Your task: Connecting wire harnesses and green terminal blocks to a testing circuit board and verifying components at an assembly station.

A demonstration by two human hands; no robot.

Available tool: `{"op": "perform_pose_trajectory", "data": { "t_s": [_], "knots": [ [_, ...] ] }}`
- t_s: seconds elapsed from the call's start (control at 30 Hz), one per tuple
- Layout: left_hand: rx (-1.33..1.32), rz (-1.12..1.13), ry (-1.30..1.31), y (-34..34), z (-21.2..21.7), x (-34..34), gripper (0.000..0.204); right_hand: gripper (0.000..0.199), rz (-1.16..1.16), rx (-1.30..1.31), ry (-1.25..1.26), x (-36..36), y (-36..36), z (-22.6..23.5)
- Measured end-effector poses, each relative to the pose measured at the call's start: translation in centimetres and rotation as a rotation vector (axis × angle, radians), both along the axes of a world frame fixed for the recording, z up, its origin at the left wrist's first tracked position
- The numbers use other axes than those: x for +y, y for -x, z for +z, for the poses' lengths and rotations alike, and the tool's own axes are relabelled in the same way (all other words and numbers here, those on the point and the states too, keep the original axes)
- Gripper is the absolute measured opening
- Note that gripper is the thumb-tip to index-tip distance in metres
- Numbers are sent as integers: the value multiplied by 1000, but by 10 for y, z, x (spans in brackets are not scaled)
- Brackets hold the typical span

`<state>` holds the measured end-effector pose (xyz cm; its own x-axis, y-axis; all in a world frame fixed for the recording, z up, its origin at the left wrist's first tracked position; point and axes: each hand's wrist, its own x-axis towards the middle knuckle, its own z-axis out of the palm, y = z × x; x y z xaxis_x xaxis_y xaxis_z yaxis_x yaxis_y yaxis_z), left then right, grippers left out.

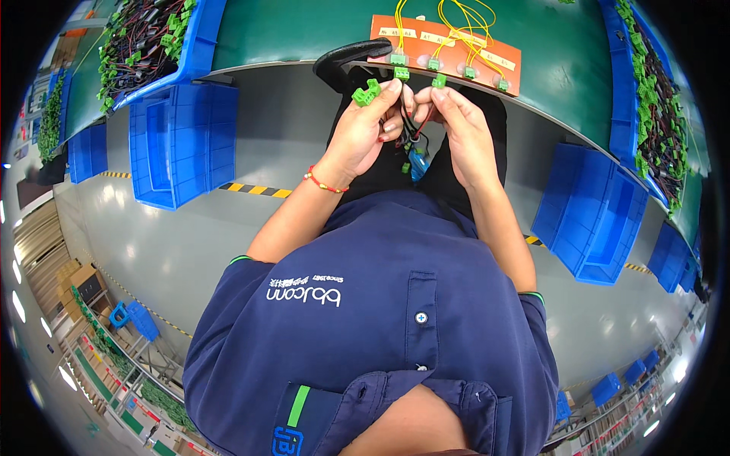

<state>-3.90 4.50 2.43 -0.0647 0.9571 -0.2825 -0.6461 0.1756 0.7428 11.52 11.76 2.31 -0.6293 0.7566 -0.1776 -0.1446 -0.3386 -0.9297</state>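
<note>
My left hand (365, 131) is closed, pinching a green terminal connector (401, 74) between thumb and finger. Another green connector piece (366, 93) sticks out past the fingers of this hand. My right hand (465, 129) pinches a smaller green connector (439, 80). Dark and red wires (415, 129) hang between my hands, with a blue piece (418, 163) lower down. Just beyond my fingertips lies an orange board (487, 61) with several green sockets (398, 58) along its near edge. The connector in my left hand is right at a socket; whether they touch I cannot tell.
Yellow wires (464, 34) loop above the board on the green table (289, 34). Blue bins full of wired green connectors stand left (199, 45) and right (625, 83). Below them are blue crates (182, 144) (589, 213). A black curved object (350, 57) sits by the board.
</note>
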Motion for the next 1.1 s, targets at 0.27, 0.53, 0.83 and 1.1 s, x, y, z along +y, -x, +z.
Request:
{"op": "perform_pose_trajectory", "data": {
  "t_s": [0.27,0.53,0.83,1.1],
  "knots": [
    [-30,-32,-22,15,0,3,31,30,27,64,112,0,8,1],
    [-304,-33,-15,9,-9,3,26,26,-136,252,340,-9,14,6],
    [-314,68,-4,5,-9,9,24,29,-2,184,220,10,9,-6],
    [156,19,109,8,-19,-9,30,25,161,-403,-483,-4,-25,-47]
  ]
}}
